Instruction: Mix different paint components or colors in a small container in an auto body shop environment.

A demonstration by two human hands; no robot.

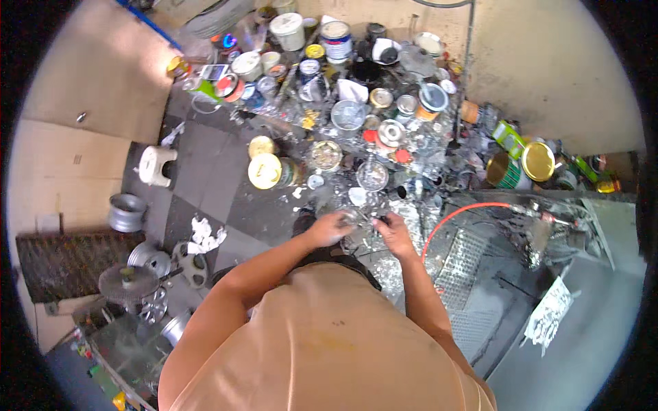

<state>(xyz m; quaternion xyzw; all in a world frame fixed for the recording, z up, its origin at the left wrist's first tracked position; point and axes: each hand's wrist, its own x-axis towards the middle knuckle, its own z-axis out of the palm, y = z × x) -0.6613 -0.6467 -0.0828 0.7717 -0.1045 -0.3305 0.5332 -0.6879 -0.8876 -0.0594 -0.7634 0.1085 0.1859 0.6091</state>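
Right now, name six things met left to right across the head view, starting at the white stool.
White stool, crumpled white wad, yellow-topped can, left hand, right hand, orange-red hose.

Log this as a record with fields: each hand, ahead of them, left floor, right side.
Left hand: fingers curled; anything held is too blurred to name
Right hand: thumb and fingers close together at something small and dark, unclear what
Ahead: round container, yellow-topped can
Left floor: white stool, silver wheel rim
Right side: orange-red hose
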